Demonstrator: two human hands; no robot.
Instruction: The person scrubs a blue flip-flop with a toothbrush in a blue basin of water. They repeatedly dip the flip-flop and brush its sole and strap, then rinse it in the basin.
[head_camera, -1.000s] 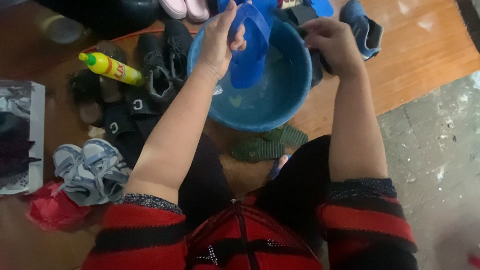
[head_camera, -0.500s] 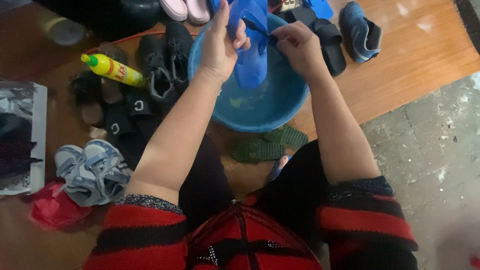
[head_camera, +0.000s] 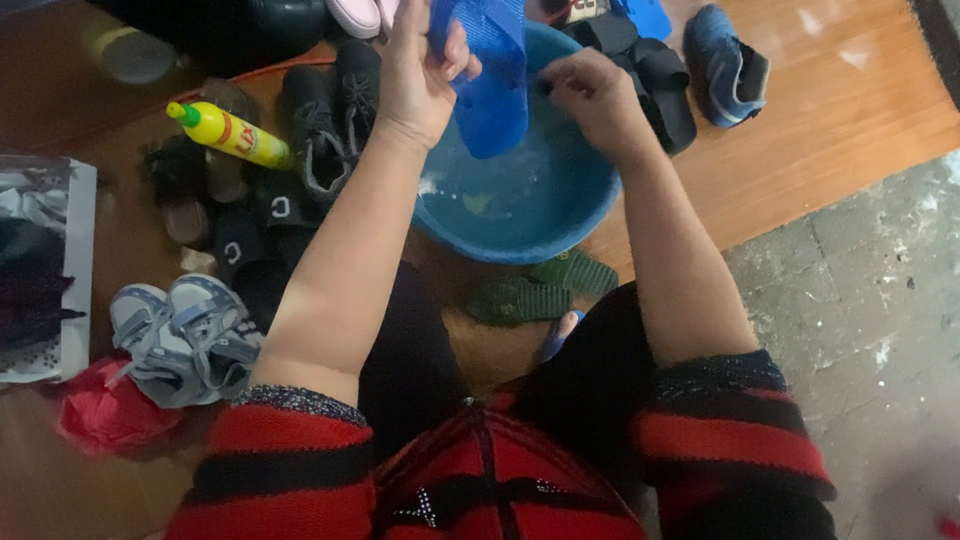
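My left hand (head_camera: 420, 75) grips a blue rubber slipper (head_camera: 492, 75) by its edge and holds it upright over a blue plastic basin (head_camera: 575, 210). My right hand (head_camera: 592, 95) is closed with its fingertips at the slipper's right side, over the basin; what it pinches is too small to tell. The basin holds a little soapy water with a yellowish patch at the bottom. Both forearms are bare, with red and black striped sleeves pushed up.
A yellow squeeze bottle (head_camera: 228, 133) lies left of the basin among black shoes (head_camera: 330, 110). Grey sandals (head_camera: 185, 335) and a red bag (head_camera: 105, 415) sit at lower left. Green slippers (head_camera: 540, 290) lie below the basin. A blue shoe (head_camera: 728, 65) and black sandals (head_camera: 650, 80) are at upper right.
My right hand moved left from the black sandals to the slipper's side. The left hand kept holding the slipper over the basin, raising it slightly.
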